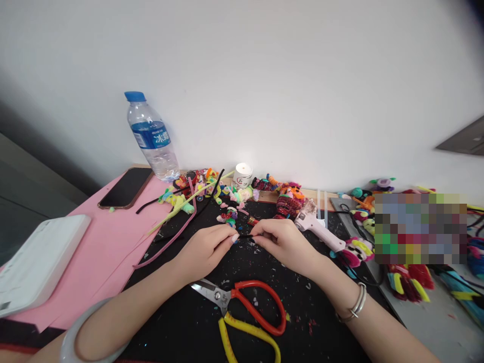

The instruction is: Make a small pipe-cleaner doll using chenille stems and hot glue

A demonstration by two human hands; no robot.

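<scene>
A short black pipe cleaner [245,236] stretches between my two hands above the black mat [181,322]. One end is pinched between the thumb and fingers of my left hand [207,248]. My right hand [284,246] grips the other end with its fingertips; the parts inside the fingers are hidden. Just beyond the hands lies a small colourful pipe-cleaner figure [228,217]. Scissors [224,299] with one red and one yellow handle rest below the hands, blades partly apart. A pale glue gun [321,231] lies right of my right hand.
Pink and yellow-green pipe cleaners [195,194] lie left, near a phone [126,187] and white box [43,262] on pink paper [113,237]. A water bottle [153,136] leans against the wall. Colourful plush figures [291,199] line the back; more crowd a grey board [446,322].
</scene>
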